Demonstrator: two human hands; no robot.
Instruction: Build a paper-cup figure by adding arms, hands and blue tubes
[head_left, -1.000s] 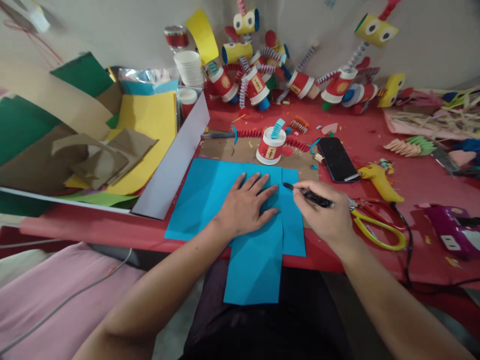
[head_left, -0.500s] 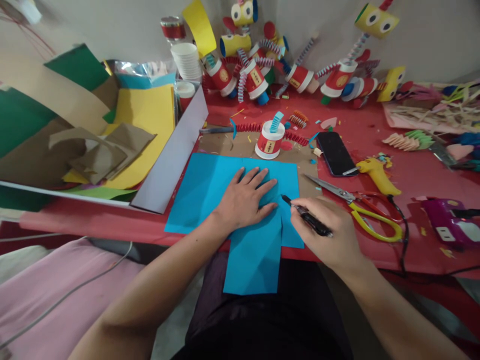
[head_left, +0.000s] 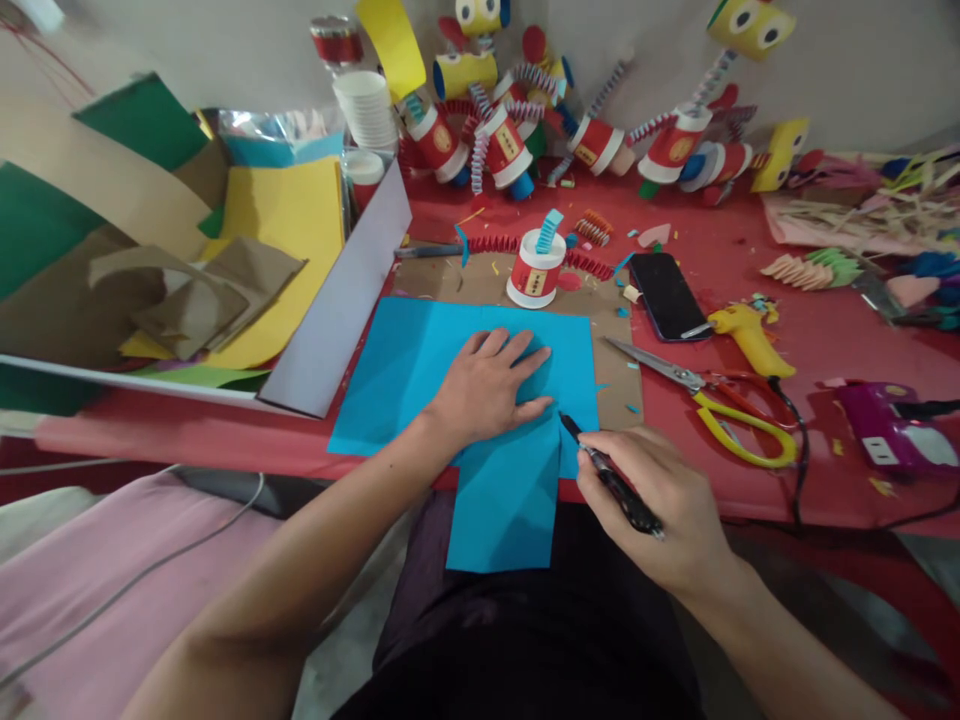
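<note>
My left hand (head_left: 491,385) lies flat with fingers spread on blue paper, pressing a narrower blue strip (head_left: 504,510) over a wider blue sheet (head_left: 401,365). The strip's near end hangs past the table edge above my lap. My right hand (head_left: 652,495) grips a black pen (head_left: 619,490), its tip at the strip's right edge just below my left thumb. Beyond the paper stands a red and white paper cup figure (head_left: 537,270) with folded red paper arms, on brown cardboard (head_left: 615,370).
Scissors (head_left: 705,400), a yellow glue gun (head_left: 750,335) and a phone (head_left: 667,295) lie on the right. A purple power strip (head_left: 896,435) sits farther right. On the left is a box (head_left: 337,300) of coloured paper. Several cup figures (head_left: 506,150) stand along the wall.
My right hand has drawn the pen toward me along the strip's right edge. My left hand stays flat on the paper. The whole view has shifted slightly.
</note>
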